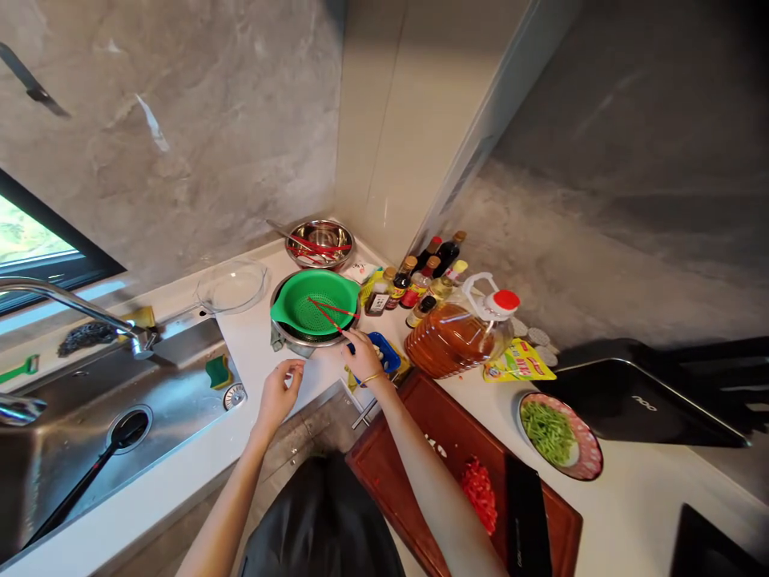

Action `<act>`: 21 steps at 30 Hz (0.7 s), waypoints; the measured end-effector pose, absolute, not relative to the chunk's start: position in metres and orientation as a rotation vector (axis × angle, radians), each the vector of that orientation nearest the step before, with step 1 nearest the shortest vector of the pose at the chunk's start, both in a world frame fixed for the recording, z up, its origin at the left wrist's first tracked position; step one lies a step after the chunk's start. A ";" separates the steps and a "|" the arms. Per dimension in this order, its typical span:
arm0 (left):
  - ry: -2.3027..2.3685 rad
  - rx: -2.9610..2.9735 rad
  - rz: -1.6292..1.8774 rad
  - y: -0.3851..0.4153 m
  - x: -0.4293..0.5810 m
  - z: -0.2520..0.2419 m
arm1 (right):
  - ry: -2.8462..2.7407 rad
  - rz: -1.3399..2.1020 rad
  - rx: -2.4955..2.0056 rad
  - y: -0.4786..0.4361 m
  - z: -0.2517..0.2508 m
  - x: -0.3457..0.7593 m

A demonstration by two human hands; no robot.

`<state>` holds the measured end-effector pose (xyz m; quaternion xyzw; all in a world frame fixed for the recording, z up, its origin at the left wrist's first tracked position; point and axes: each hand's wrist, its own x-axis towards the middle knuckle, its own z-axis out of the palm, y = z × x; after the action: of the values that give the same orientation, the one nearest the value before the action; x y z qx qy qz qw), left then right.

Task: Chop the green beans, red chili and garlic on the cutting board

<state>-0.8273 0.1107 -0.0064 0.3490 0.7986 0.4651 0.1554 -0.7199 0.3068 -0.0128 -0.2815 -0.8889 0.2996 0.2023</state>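
My right hand [365, 361] reaches over a blue tray [391, 357] holding small pale pieces, perhaps garlic cloves. Its fingers look parted, with the fingertips close to the end of one red chopstick [328, 314]; whether they touch it is unclear. Two such chopsticks lean in a V inside a green colander [300, 290], which sits in a metal bowl [354, 322]. To the left, my left hand [281, 393] hovers over the counter's front edge, thumb and fingers pinched together. Anything between those fingers is too small to make out.
A steel sink [180, 401] with a black ladle [78, 489] lies left. Sauce bottles [414, 288] and a big oil jug [450, 340] stand behind right. The chopping board [414, 465] bears chopped red pepper [479, 493] and a black-bladed knife [527, 513]. Shredded greens fill a bowl [592, 453].
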 end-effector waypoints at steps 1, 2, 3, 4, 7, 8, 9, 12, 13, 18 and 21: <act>2.318 1.023 1.333 0.118 -0.840 -0.004 | -2.479 0.851 -0.770 0.308 -0.014 -0.720; 2.362 1.054 1.330 0.126 -0.855 -0.002 | -2.474 0.865 -0.752 0.308 -0.015 -0.720; 2.420 1.098 1.314 0.136 -0.872 0.002 | -2.467 0.879 -0.732 0.309 -0.016 -0.720; 2.496 1.149 1.281 0.147 -0.891 0.006 | -2.458 0.894 -0.713 0.310 -0.016 -0.721; 2.702 1.347 0.997 0.189 -0.956 0.022 | -2.434 0.937 -0.660 0.316 -0.015 -0.729; 2.740 1.413 0.852 0.204 -0.979 0.027 | -2.431 0.947 -0.640 0.320 -0.014 -0.735; 2.764 1.466 0.705 0.221 -1.002 0.032 | -2.430 0.954 -0.623 0.326 -0.011 -0.742; 2.788 1.581 0.382 0.271 -1.066 0.039 | -2.433 0.955 -0.578 0.352 -0.003 -0.771; 2.789 1.613 0.322 0.288 -1.086 0.039 | -2.430 0.953 -0.571 0.364 -0.001 -0.784; 2.776 1.721 0.179 0.359 -1.168 0.016 | -2.407 0.959 -0.612 0.423 0.002 -0.856; 2.714 1.810 0.156 0.392 -1.203 -0.004 | -2.390 0.984 -0.619 0.445 -0.005 -0.897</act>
<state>-1.2027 0.3922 -0.0038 0.5531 0.8294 0.0478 -0.0620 -0.8966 0.4448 -0.0053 -0.2262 -0.8730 0.3595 0.2397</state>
